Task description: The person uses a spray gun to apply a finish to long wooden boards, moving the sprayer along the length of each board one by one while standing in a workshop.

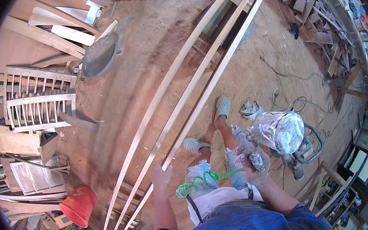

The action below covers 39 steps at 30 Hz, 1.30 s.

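Three long, pale wooden strips (186, 90) run side by side from the far right down to the near left, resting on supports at both ends. My left hand (161, 175) is closed around the strip nearest me (216, 78), its fingers slightly blurred. In my right hand (259, 165) is a paint-crusted spray gun (245, 144). A large round cup (280, 132) with a whitish, wrinkled covering sits at the gun's right side. A green coiled air hose (204, 180) hangs across my lap toward the gun.
A red bucket (79, 207) stands at the left, near wood panels and a slatted frame (41, 96). Farther off lies a grey basin (100, 56). Cables (278, 73) and a machine with a hose (304, 149) are on the dirt floor to the right. Wood scraps (312, 16) fill the far right.
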Motion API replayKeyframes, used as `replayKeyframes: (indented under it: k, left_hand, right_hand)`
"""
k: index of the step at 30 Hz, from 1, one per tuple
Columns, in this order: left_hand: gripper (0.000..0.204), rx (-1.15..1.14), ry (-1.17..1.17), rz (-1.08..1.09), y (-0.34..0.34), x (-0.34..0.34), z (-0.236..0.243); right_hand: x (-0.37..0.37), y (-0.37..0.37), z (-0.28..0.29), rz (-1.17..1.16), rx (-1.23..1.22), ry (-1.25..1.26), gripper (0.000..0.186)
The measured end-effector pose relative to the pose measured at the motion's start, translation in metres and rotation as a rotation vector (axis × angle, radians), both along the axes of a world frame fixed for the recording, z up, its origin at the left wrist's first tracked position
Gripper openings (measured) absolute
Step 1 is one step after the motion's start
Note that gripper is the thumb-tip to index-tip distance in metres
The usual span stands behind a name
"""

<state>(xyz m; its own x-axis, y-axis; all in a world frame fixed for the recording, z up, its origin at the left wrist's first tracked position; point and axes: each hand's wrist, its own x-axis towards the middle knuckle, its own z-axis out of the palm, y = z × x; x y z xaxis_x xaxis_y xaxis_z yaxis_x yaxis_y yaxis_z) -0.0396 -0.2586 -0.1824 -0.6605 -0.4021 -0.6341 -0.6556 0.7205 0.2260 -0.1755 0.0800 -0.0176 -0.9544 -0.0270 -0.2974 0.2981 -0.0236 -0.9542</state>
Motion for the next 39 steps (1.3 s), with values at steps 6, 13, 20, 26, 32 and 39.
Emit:
replayKeyframes:
  k: [6, 13, 20, 26, 32, 39]
  left_hand:
    - [0.040, 0.020, 0.289, 0.131, -0.030, -0.113, 0.037]
    - [0.066, 0.127, 0.351, -0.131, -0.008, -0.204, -0.026]
    - [0.075, 0.299, 0.133, -0.176, 0.019, -0.245, -0.055]
    - [0.072, 0.302, 0.132, -0.172, 0.023, -0.242, -0.062]
    - [0.071, 0.292, 0.105, -0.183, 0.025, -0.239, -0.066]
    - [0.043, 0.200, 0.480, 0.016, 0.010, -0.205, -0.064]
  right_hand:
    - [-0.002, -0.002, 0.004, -0.002, -0.019, 0.023, 0.049]
    - [0.002, 0.002, -0.002, -0.094, -0.061, -0.114, 0.043]
    - [-0.004, 0.008, 0.000, -0.042, 0.071, -0.086, 0.037]
    - [0.000, 0.008, -0.004, -0.056, 0.075, -0.056, 0.025]
    - [-0.006, 0.003, 0.006, -0.065, 0.065, -0.037, 0.030]
    - [0.001, 0.012, -0.007, -0.025, 0.119, -0.097, 0.043]
